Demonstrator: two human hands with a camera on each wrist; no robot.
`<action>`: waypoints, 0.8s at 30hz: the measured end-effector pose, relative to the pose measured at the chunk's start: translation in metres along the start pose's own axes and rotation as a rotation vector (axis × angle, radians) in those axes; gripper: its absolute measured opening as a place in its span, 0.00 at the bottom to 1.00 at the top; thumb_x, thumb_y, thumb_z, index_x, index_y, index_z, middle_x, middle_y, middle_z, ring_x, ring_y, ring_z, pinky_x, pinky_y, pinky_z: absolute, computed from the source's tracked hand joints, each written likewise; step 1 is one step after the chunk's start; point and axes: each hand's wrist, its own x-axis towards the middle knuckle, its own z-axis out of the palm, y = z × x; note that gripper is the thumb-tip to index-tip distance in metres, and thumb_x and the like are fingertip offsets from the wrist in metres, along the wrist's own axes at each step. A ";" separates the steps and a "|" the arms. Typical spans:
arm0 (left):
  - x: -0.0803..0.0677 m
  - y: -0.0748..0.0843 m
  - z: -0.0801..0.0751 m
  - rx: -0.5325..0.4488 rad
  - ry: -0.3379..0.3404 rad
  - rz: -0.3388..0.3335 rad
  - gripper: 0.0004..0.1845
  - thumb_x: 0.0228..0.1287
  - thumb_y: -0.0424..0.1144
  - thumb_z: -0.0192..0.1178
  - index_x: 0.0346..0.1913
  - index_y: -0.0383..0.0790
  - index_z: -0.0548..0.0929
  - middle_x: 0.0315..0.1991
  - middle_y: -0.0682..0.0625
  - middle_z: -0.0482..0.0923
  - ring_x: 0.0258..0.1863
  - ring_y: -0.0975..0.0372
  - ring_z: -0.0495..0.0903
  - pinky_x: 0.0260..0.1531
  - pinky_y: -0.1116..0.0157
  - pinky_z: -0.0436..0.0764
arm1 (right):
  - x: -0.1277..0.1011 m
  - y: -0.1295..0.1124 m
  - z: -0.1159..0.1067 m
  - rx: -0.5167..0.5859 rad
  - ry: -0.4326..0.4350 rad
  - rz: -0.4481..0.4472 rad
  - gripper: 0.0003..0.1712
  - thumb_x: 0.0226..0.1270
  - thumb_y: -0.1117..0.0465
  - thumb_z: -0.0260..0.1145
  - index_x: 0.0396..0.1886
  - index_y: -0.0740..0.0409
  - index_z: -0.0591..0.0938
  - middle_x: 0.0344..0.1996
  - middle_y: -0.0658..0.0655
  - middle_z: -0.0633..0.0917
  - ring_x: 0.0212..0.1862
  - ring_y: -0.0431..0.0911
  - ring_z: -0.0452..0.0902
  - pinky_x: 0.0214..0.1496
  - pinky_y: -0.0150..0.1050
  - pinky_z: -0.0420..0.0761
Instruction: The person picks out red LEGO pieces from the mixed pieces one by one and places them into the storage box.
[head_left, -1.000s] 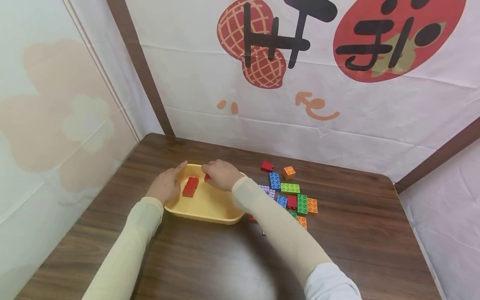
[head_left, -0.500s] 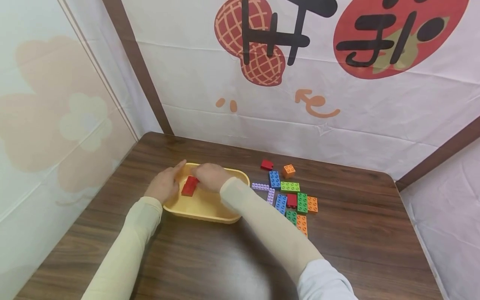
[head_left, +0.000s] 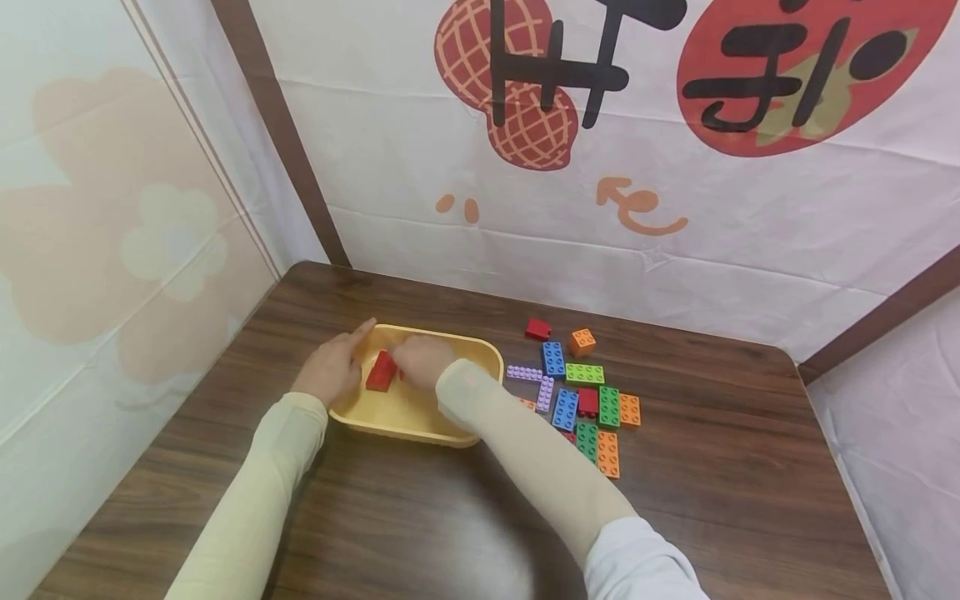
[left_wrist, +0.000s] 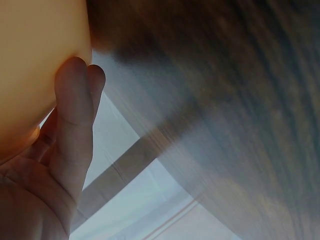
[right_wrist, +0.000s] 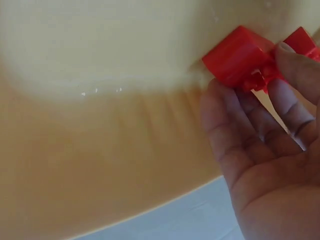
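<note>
A shallow yellow tub [head_left: 420, 425] stands at the left of the table. My left hand [head_left: 327, 371] grips its left rim; in the left wrist view several fingers [left_wrist: 74, 115] lie against the tub's outer wall. Inside lies a red building brick [head_left: 382, 372]. My right hand [head_left: 424, 360] reaches into the tub just right of it. In the right wrist view, the thumb and fingers pinch red bricks: one brick [right_wrist: 235, 57] shows in front of the fingertips, another red piece [right_wrist: 301, 41] behind the thumb. Whether these pieces are joined is unclear.
Right of the tub, several building bricks lie together, including a blue one [head_left: 553, 359], a lime one [head_left: 584, 373], a green one [head_left: 609, 407] and a purple one [head_left: 524, 372]. A red brick [head_left: 537, 329] and an orange one [head_left: 582, 342] lie farther back. A white cloth wall [head_left: 480, 258] rises behind.
My right hand has moved left inside the tub with a red brick, up to the one lying there. My left hand keeps its hold on the rim.
</note>
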 end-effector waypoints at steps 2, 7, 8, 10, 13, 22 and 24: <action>0.001 0.001 -0.001 0.001 0.002 0.001 0.40 0.60 0.25 0.55 0.78 0.41 0.62 0.44 0.33 0.79 0.36 0.43 0.78 0.47 0.41 0.78 | 0.000 0.001 -0.001 -0.013 0.005 0.003 0.10 0.71 0.60 0.66 0.49 0.49 0.85 0.32 0.49 0.84 0.33 0.43 0.75 0.37 0.34 0.79; 0.000 0.003 -0.003 0.002 -0.002 -0.003 0.39 0.61 0.25 0.55 0.77 0.40 0.63 0.43 0.33 0.79 0.36 0.43 0.78 0.48 0.41 0.78 | -0.003 0.001 -0.004 -0.022 -0.002 -0.002 0.06 0.72 0.60 0.64 0.45 0.49 0.84 0.30 0.47 0.82 0.33 0.43 0.76 0.37 0.35 0.79; -0.001 0.004 -0.004 0.001 -0.004 -0.004 0.39 0.61 0.25 0.55 0.77 0.40 0.63 0.43 0.33 0.79 0.36 0.44 0.78 0.48 0.41 0.78 | -0.003 0.000 -0.004 -0.019 0.002 -0.001 0.06 0.72 0.60 0.65 0.45 0.48 0.85 0.30 0.46 0.82 0.33 0.42 0.76 0.37 0.35 0.80; -0.002 0.005 -0.005 -0.001 -0.004 -0.005 0.39 0.61 0.25 0.55 0.77 0.39 0.63 0.42 0.33 0.79 0.35 0.44 0.78 0.47 0.41 0.78 | -0.002 0.000 -0.001 -0.021 0.013 0.000 0.06 0.72 0.60 0.65 0.45 0.49 0.85 0.29 0.47 0.82 0.33 0.42 0.76 0.37 0.35 0.80; -0.004 0.006 -0.005 -0.005 -0.002 -0.004 0.39 0.61 0.25 0.55 0.77 0.40 0.63 0.43 0.33 0.79 0.35 0.44 0.78 0.48 0.40 0.78 | -0.001 -0.001 0.003 -0.022 0.025 0.008 0.10 0.71 0.58 0.67 0.50 0.49 0.85 0.30 0.46 0.83 0.34 0.42 0.77 0.38 0.35 0.81; -0.005 0.005 -0.005 -0.005 0.015 0.009 0.38 0.61 0.25 0.56 0.77 0.39 0.64 0.45 0.32 0.79 0.36 0.44 0.78 0.49 0.40 0.78 | -0.004 -0.005 -0.005 -0.041 0.016 0.018 0.08 0.71 0.60 0.66 0.46 0.48 0.88 0.34 0.47 0.86 0.37 0.41 0.80 0.42 0.34 0.81; -0.006 0.005 -0.004 -0.006 0.012 0.006 0.38 0.62 0.25 0.55 0.77 0.39 0.63 0.45 0.32 0.79 0.36 0.43 0.78 0.49 0.40 0.78 | -0.004 -0.006 -0.006 -0.044 0.012 0.019 0.09 0.73 0.60 0.65 0.47 0.48 0.87 0.35 0.48 0.86 0.38 0.41 0.80 0.42 0.34 0.81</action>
